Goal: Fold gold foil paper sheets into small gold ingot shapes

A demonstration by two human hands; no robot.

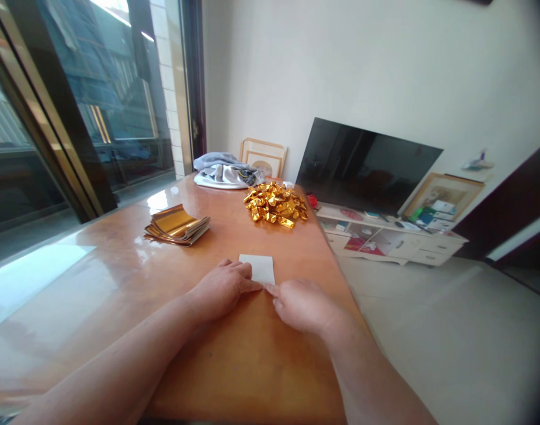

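Observation:
A small pale sheet of paper [260,268] lies flat on the table, white side up. My left hand [223,289] rests on its left and near side, fingers closed at the near edge. From the right, my right hand [301,304] meets that same edge, its index finger pointing in and the other fingers curled. Both sets of fingertips almost touch at the middle of the edge. Beyond my left hand is a stack of gold foil paper [176,225], its top sheets curling up. Farther back sits a heap of folded gold foil pieces [276,205].
The glossy wooden table [252,372] has its right edge close to my right arm. Bundled cloth [228,170] lies at the far end. Beyond stand a large television [367,168] and a white cabinet [385,242]. A glass sliding door [106,100] is on the left.

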